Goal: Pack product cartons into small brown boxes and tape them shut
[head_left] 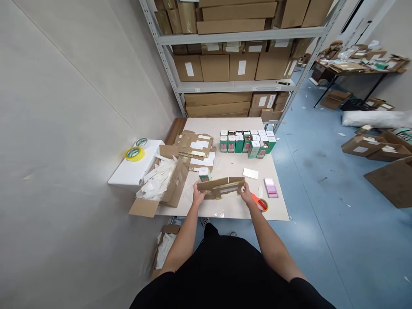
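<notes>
Nearest, the left hand [198, 196] and right hand [247, 195] have their fingers clenched on the ends of a flat cardboard mailer [221, 187], held just above the worktop [231, 206]. It looks mid-fold; a green box [204, 174] waits just beyond the left fingers.

The pale desk [231, 165] carries a cluster of green cartons [246, 142] at its far edge, a stack of flattened cardboard [195, 148] at far left, one green carton [204, 174], a white card [250, 173], pink slips [271, 187], and what looks like an orange tape dispenser [261, 203] near the front right.
</notes>
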A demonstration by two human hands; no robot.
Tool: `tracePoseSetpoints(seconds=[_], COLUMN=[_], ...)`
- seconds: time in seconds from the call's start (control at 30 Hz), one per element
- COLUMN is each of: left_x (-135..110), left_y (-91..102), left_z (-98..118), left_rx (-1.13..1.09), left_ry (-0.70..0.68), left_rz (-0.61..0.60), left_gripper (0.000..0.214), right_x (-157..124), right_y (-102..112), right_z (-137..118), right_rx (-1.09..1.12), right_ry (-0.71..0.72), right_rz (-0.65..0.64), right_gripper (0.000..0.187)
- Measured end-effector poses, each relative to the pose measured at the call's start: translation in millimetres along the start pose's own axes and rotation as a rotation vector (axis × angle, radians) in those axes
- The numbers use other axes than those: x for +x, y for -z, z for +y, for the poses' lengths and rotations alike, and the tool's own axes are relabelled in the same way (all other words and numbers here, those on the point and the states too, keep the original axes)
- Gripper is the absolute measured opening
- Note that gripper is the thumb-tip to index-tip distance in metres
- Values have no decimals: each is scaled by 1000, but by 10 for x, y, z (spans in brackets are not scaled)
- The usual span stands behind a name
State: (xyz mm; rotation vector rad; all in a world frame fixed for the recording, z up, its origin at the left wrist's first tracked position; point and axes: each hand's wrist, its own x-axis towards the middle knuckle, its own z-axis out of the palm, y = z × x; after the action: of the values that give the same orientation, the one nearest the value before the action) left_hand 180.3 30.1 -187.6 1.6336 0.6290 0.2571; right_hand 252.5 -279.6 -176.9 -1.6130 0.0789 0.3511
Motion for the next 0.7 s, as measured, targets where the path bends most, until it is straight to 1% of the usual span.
tracePoseSetpoints(seconds=[0.07,0.13,0.27,0.33,0.43,0.53,0.6,0.7], left_x=[-15,-4,20,8,-27,-48,-49,-43], left_y=[-6,2,21,14,-23,-80,-129,-223], left_z=[-27,-9,59,75,89,126,168,239], left_rx=[-49,-75,-76,-66,-59,-51,-46,-35], left_ry=[-2,-22,-71,-85,-84,-73,-75,-64], left_rz=[-15,-27,-39,-58,-102,-148,-178,-214], left_gripper=[85,79,71,67,65,69,71,77], right_x=[-49,-62,-76,-108,-181,-253,-287,-312], right_y=[4,32,73,54,-21,-93,-112,-96], right_z=[-33,-112,-274,-305,-280,-211,-166,-115], right_rx=[80,119,70,51,54,38,8,-45], right_ry=[-34,-58,-105,-95,-88,-88,-75,-59], right_rz=[-14,6,93,100,72,77,87,65], right_gripper=[73,67,51,47,51,59,63,67])
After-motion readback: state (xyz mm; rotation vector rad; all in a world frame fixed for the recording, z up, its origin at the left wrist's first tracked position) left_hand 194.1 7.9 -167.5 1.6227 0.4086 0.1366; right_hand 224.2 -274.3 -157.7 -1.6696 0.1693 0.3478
